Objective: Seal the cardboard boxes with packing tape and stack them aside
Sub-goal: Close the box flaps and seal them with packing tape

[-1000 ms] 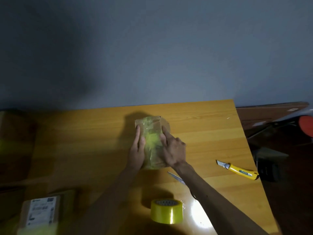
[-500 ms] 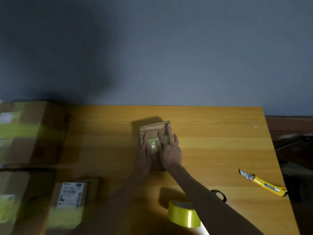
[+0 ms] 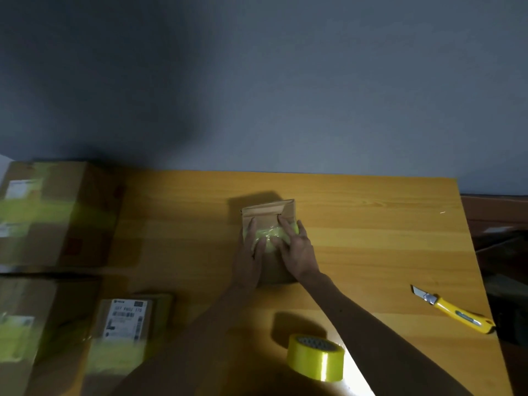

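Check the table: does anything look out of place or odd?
The yellow utility knife lies near the table's right edge with its blade extended. The tape strip on the small box looks wrinkled.

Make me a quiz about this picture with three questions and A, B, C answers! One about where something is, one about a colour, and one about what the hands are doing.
1. Where does the utility knife lie?
A) on the right side of the table
B) on the floor
C) in a hand

2. What colour is the tape roll?
A) red
B) yellow
C) blue

3. What are the two hands doing?
A) pressing on the small cardboard box
B) lifting the tape roll
C) hanging idle

Answers:
1 A, it lies near the table's right edge, apart from both hands.
2 B, the roll at the near edge is yellow.
3 A, the left hand and right hand lie with straight fingers on the box's taped top.
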